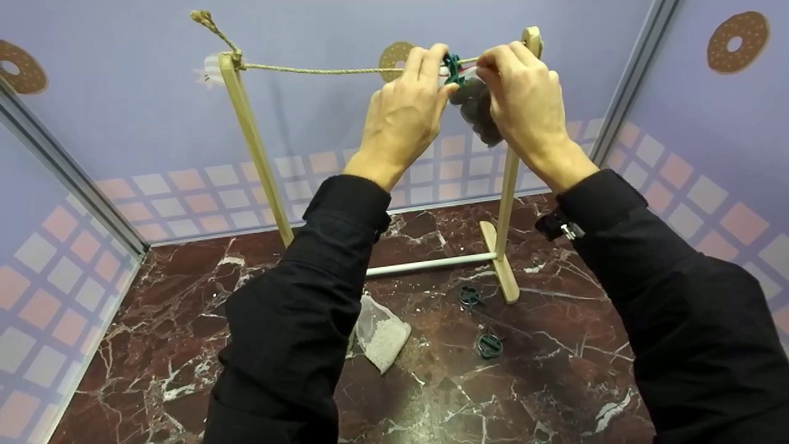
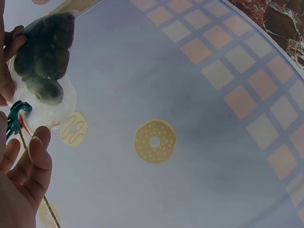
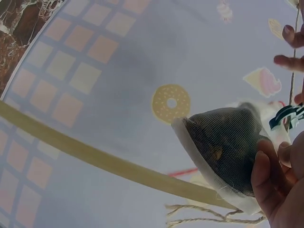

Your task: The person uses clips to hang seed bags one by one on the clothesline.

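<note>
A white mesh drawstring bag of dark round lumps (image 1: pixel 474 108) hangs beside a thin rope (image 1: pixel 320 70). My right hand (image 1: pixel 527 92) pinches the bag's mesh on its right side; in the right wrist view, its fingers (image 3: pixel 268 175) curl against the dark bag (image 3: pixel 228 142). With thumb and fingers, my left hand (image 1: pixel 407 105) grips a dark green plastic clip (image 1: pixel 453 66) at the rope, next to the bag's top. A red cord shows by the clip (image 2: pixel 19 114) in the left wrist view. The left fingers (image 2: pixel 40 154) are bent close to the rope.
A wooden frame's left post (image 1: pixel 256 142) and right post (image 1: pixel 508 197) carry the rope, with a white bar (image 1: pixel 431 264) low between them. On the marbled surface (image 1: pixel 555 370) lie a mesh bag of white granules (image 1: pixel 385 339) and two round green clips (image 1: pixel 490 346). Patterned panels (image 1: pixel 333 31) enclose it.
</note>
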Motion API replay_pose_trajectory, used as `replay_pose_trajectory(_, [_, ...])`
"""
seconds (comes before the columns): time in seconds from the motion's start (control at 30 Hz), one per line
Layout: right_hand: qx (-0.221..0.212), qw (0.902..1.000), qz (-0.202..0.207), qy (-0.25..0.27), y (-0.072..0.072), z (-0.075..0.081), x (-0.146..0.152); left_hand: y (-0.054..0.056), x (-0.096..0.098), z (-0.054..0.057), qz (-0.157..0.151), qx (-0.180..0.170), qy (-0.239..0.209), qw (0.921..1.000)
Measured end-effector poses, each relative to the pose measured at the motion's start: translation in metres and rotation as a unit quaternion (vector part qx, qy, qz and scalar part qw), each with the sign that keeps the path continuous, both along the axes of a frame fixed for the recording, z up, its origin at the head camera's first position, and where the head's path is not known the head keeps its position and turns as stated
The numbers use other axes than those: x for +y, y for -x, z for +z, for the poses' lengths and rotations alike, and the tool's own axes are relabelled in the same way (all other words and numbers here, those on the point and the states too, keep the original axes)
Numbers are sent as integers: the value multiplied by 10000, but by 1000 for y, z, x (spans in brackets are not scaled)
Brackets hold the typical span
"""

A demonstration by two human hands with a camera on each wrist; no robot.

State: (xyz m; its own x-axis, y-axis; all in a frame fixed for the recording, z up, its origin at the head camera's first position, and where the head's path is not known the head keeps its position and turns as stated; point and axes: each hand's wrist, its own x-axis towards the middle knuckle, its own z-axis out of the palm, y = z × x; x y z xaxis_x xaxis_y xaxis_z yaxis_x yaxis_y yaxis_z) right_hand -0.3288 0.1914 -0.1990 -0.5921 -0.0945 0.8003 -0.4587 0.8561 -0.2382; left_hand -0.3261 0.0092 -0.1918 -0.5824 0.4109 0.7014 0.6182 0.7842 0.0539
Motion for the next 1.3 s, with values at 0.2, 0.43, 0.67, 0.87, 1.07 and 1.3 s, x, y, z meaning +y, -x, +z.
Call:
replay_pose_trajectory(0.2, [112,9998,115,66,-2,1,-5,-4,5,2,-62,431,170,9989])
replay_pose_trajectory(0.43, [259,9992,286,65,-2,-3,-4,-3,8,1,-164,346,-13,9993])
replay_pose_trajectory(0.67, [204,9991,379,34,-1,-9,-1,-4,11,-4,-172,105,-85,9998])
replay_pose_trajectory(0.87, [205,9987,469,45,0,-12,0,-5,10,-7,-170,82,-168,9997])
replay_pose_trajectory(1.07, [110,9984,493,239,0,-17,3,-4,6,-15,-243,46,-143,9996])
replay_pose_trajectory(1.3, [3,9983,493,296,3,-28,6,1,-4,-32,-504,345,-17,9981])
